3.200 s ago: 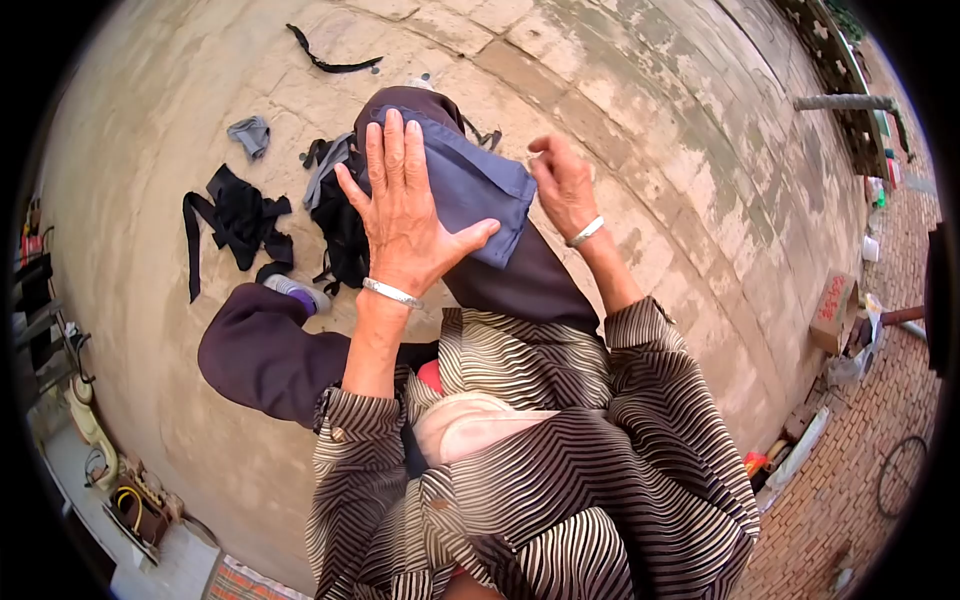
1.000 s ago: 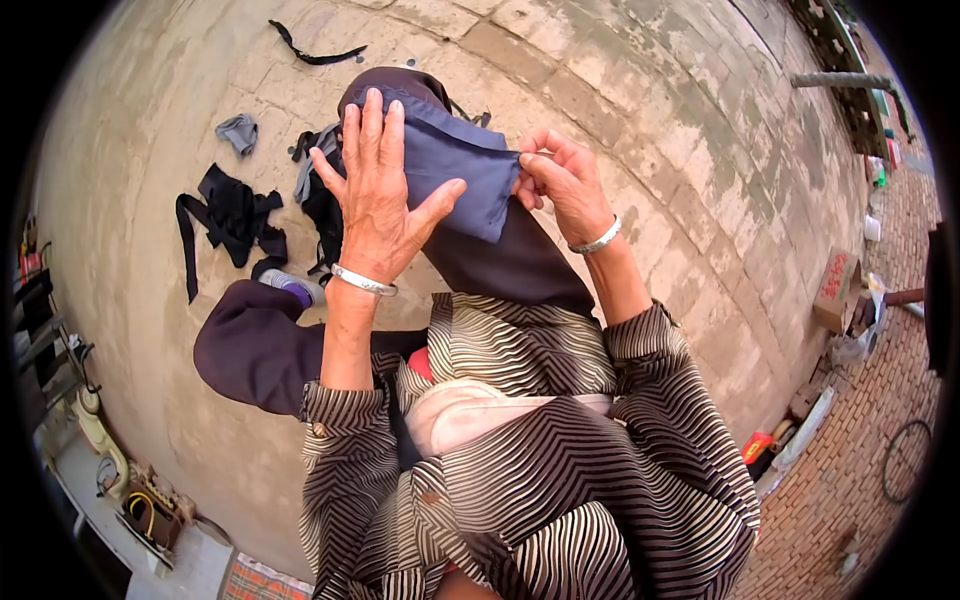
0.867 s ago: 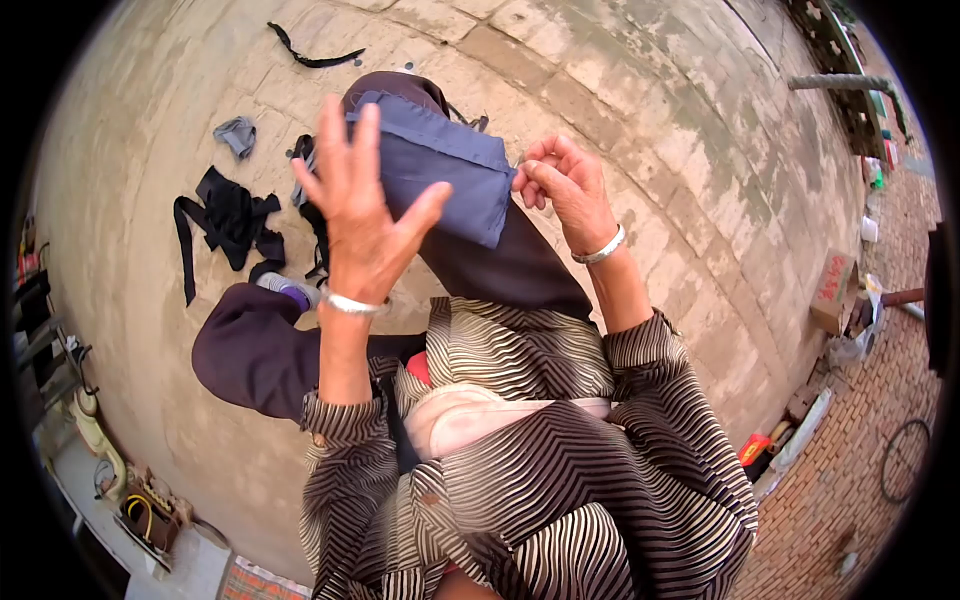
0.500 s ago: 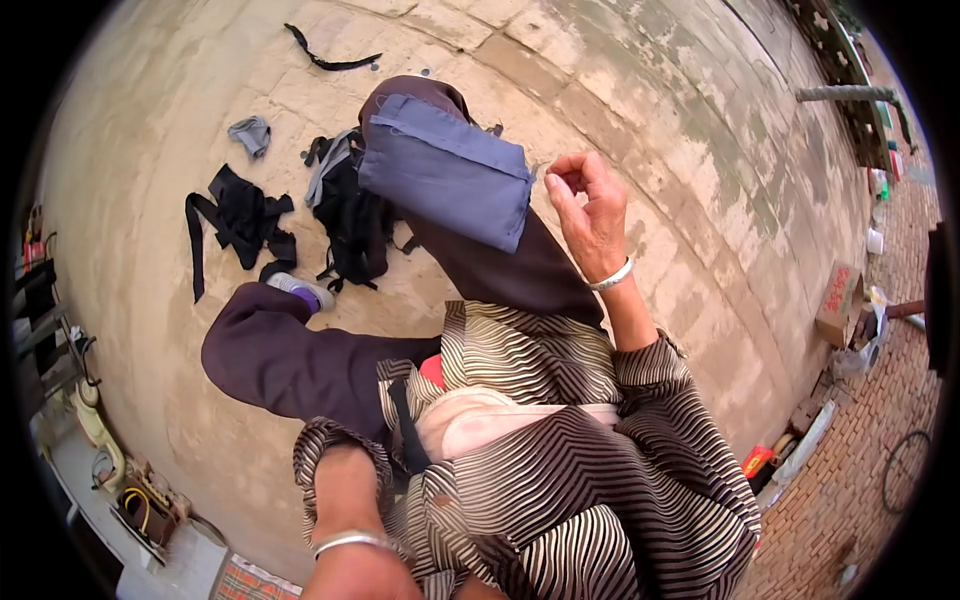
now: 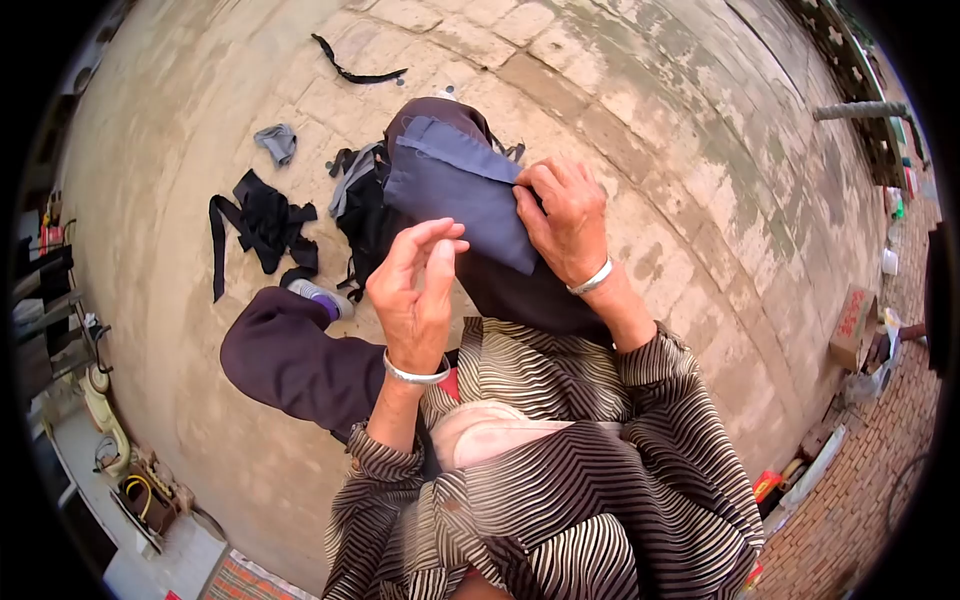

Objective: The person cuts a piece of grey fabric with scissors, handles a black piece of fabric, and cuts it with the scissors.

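A folded blue-grey cloth (image 5: 465,195) with a seamed band and loose threads along its upper edge lies over my raised knee, on the dark trousers (image 5: 300,355). At the cloth's right edge my right hand (image 5: 568,220) pinches the upper corner between thumb and fingers. My left hand (image 5: 412,300) is up in front of the cloth's lower left part, its fingers bent and a little apart from the thumb. I see nothing held in it. Whether its fingertips touch the cloth I cannot tell. Both wrists wear silver bangles.
On the concrete ground (image 5: 670,230) lie black cloth scraps (image 5: 262,225), a grey scrap (image 5: 277,145) and a black strip (image 5: 358,75). More black cloth (image 5: 365,220) lies beside my knee. A cardboard box (image 5: 853,325) stands at the right.
My left hand has come up from low by my lap to the cloth. My right hand has moved left and down from beside the cloth and taken hold of its edge.
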Demonstrator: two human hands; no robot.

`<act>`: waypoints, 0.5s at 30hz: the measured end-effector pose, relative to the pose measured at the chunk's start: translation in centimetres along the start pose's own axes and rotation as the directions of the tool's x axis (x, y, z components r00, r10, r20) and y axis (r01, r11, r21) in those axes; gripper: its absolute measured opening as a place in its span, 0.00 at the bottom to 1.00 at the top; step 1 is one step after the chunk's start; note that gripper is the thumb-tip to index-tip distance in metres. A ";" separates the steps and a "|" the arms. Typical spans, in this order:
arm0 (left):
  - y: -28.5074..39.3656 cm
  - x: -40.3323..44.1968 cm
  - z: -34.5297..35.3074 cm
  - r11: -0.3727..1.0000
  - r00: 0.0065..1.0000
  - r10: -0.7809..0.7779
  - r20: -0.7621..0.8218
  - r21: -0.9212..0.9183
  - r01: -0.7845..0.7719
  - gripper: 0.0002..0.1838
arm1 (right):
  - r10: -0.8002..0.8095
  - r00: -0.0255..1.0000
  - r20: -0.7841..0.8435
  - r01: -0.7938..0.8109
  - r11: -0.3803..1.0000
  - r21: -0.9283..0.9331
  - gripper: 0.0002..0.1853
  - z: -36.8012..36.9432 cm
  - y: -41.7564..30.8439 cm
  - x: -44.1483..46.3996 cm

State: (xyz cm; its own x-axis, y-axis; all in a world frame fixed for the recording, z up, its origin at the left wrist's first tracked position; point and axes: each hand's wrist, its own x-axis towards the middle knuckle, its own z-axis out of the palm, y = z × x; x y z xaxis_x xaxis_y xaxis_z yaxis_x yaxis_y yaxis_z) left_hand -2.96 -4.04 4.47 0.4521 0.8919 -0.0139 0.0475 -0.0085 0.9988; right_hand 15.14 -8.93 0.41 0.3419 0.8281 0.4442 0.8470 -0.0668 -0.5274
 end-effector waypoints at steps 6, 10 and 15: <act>-1.9 1.7 0.3 0.996 0.999 0.038 0.024 0.081 -0.040 0.10 | 0.224 0.973 0.046 -0.228 0.930 0.288 0.04 0.3 -0.1 -0.4; -0.3 3.1 0.6 0.994 0.991 -0.106 0.080 -0.026 0.109 0.10 | 0.203 0.979 -0.002 -0.192 0.929 0.315 0.06 -0.2 -0.4 0.1; -0.7 4.6 1.0 0.919 0.945 -0.296 0.135 -0.231 0.321 0.18 | -0.208 0.965 -0.160 0.218 0.975 0.047 0.09 -0.7 -1.7 0.4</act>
State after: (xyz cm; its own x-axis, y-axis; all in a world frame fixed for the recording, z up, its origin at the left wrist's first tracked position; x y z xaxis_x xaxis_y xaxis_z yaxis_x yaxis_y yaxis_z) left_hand -0.04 -0.36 3.64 0.5338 0.7846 -0.3155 -0.0168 0.3828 0.9237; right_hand 14.09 -8.91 1.97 0.2187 0.7239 0.6544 0.8811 0.1416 -0.4512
